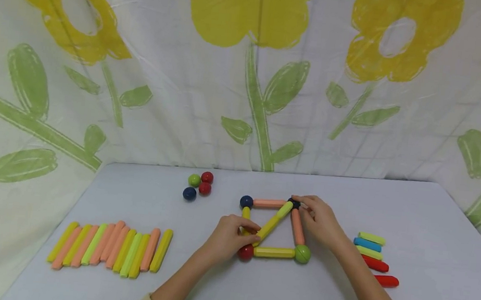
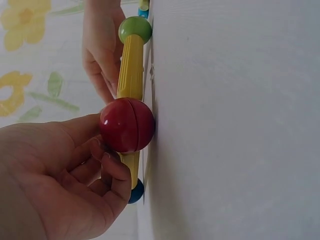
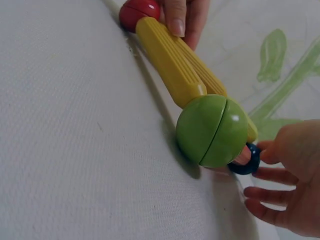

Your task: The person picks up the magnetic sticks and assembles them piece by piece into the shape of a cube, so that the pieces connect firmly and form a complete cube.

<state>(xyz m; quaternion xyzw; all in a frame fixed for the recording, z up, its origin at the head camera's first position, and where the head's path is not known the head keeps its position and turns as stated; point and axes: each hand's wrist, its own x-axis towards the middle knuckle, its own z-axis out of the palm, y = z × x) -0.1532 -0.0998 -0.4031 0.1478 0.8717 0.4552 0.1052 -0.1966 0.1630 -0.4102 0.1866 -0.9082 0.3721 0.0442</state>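
Observation:
A square frame of sticks and balls lies on the white table. Its corners are a red ball point(image 1: 245, 253), a green ball point(image 1: 302, 254), a dark blue ball point(image 1: 246, 202) and another dark blue ball point(image 1: 294, 203). Across it runs a diagonal of a yellow stick point(image 1: 268, 229) joined to a yellow-green stick point(image 1: 284, 210). My left hand point(image 1: 227, 238) pinches the yellow stick's lower end beside the red ball. With thumb and index finger, my right hand point(image 1: 320, 220) holds the far right dark blue ball, partly hiding it; its other fingers are spread in the right wrist view.
Left of the frame lies a row of yellow, orange and green sticks point(image 1: 113, 246). Several loose balls point(image 1: 205, 188) sit at the back. Beside my right forearm are short green and blue sticks point(image 1: 368, 244) and red sticks point(image 1: 386, 281). A flowered curtain point(image 1: 160, 128) hangs behind the table.

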